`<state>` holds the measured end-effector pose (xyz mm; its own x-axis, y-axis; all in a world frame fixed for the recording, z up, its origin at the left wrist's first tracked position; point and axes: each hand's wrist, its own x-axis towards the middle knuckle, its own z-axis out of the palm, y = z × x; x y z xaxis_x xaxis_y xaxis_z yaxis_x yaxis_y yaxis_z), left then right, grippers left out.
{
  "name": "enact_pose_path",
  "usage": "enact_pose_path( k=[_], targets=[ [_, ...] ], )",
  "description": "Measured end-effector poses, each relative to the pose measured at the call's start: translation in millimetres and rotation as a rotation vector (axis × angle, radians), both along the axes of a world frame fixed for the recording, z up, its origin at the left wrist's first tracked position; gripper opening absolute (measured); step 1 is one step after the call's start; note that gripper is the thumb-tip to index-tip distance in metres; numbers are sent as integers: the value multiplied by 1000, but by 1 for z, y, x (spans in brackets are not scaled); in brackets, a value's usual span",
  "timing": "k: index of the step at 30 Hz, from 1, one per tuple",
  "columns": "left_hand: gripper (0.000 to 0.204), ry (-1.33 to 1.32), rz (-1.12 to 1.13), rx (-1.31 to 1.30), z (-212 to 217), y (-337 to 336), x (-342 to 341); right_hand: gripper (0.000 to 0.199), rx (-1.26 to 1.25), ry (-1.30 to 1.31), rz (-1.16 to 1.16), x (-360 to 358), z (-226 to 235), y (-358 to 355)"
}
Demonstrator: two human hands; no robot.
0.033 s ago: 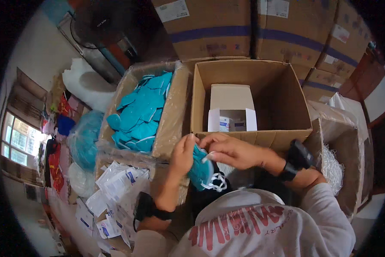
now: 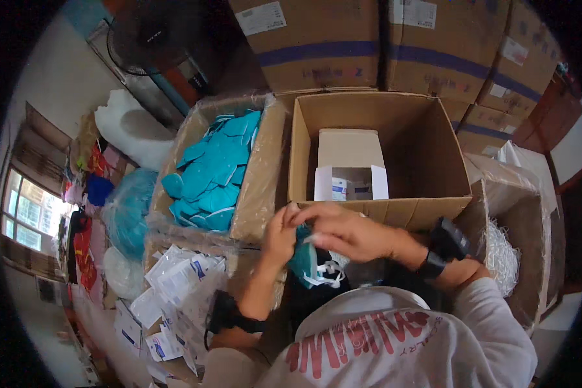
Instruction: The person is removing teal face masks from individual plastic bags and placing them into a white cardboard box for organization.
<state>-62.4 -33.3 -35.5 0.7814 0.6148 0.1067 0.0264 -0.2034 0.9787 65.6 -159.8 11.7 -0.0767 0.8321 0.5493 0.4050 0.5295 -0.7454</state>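
Note:
Between my two hands hangs a teal cup-shaped face mask (image 2: 300,264), with white elastic straps (image 2: 327,274) looping from its lower side. My left hand (image 2: 280,237) is closed on the mask's upper left edge, with thumb and fingers pinched together. My right hand (image 2: 350,234) reaches across the mask's top, its fingers curled and closed near the left fingertips. They cover the upper part of the mask, so the exact grip there is hidden. A box (image 2: 249,169) of many similar teal masks stands beyond my left hand.
A large open carton (image 2: 381,205) stands just ahead, holding a small white box (image 2: 350,147). White elastic straps (image 2: 502,262) fill a carton at right. Printed packets (image 2: 181,278) are heaped at left. Stacked cartons (image 2: 317,55) form the back.
My right hand has shifted slightly left over the mask's top, its fingers now nearer my left fingertips. The mask sits a little more covered, and its straps have swung slightly.

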Motion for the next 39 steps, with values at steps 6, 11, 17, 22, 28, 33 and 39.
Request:
enact_pose_path(
  k=[6, 11, 17, 22, 28, 33, 39],
  targets=[
    [39, 204, 179, 280, 2, 19, 30, 20, 131, -120, -19, -39, 11, 14],
    [37, -21, 186, 488, 15, 41, 41, 20, 170, -364, 122, -34, 28, 8],
    [37, -114, 779, -242, -4, 147, 3, 21, 212, -207, 69, -17, 42, -3],
    [44, -172, 628, -422, 47, 55, 51, 34, -175, 578, -282, 23, 7, 41],
    [54, -193, 767, -297, 23, 55, 61, 37, -281, 668, -277, -15, -28, 33],
    [56, -129, 758, -310, -19, 78, 48, 27, -363, 157, -392, -14, -38, 14],
    [50, -177, 664, -769, -41, 20, 49, 22, 24, 325, -93, -26, 0, 57]
  ],
)
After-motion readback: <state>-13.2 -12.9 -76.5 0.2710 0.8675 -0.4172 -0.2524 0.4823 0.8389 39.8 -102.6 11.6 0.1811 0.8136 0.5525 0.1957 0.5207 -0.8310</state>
